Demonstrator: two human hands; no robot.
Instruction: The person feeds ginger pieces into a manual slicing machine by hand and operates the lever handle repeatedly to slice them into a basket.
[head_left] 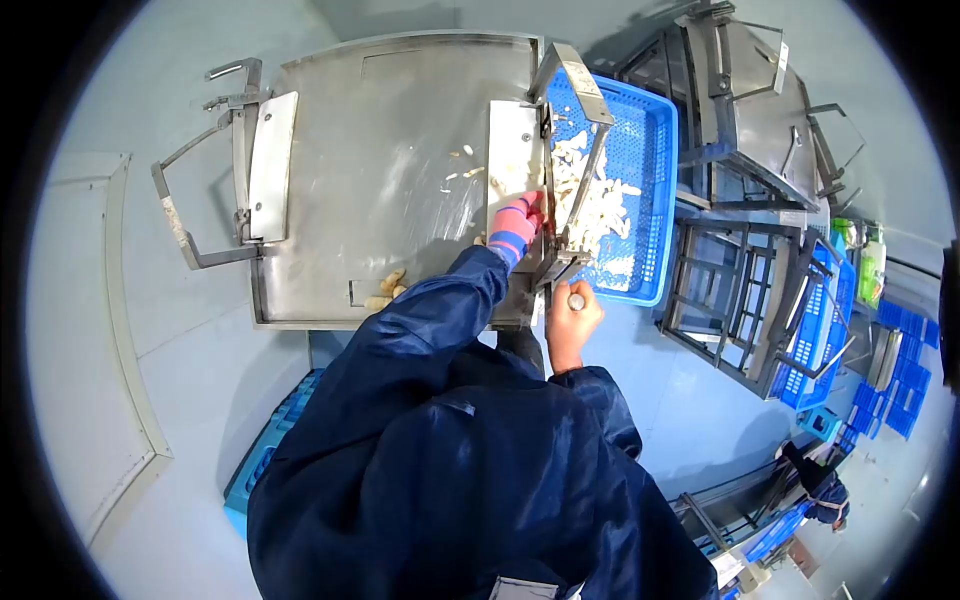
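My left hand (514,226), in a pink and blue striped glove, lies on the white cutting board (512,145) close beside the blade of a metal lever cutter (580,85). Its fingers are bent together, and what they hold, if anything, is hidden. Wrapped round the cutter's handle (576,301) is my bare right hand (572,322); the round end of the handle shows. Pale cut pieces (600,205) lie in a blue basket (655,200) to the right of the cutter. Small scraps (465,174) are scattered left of the board.
The steel table (390,150) carries a few larger yellowish pieces (388,288) at its near edge. A second cutter (215,180) is fixed on its left side. Metal tables (760,100) and stands (735,290) are on the right. A person (825,495) is far off at lower right.
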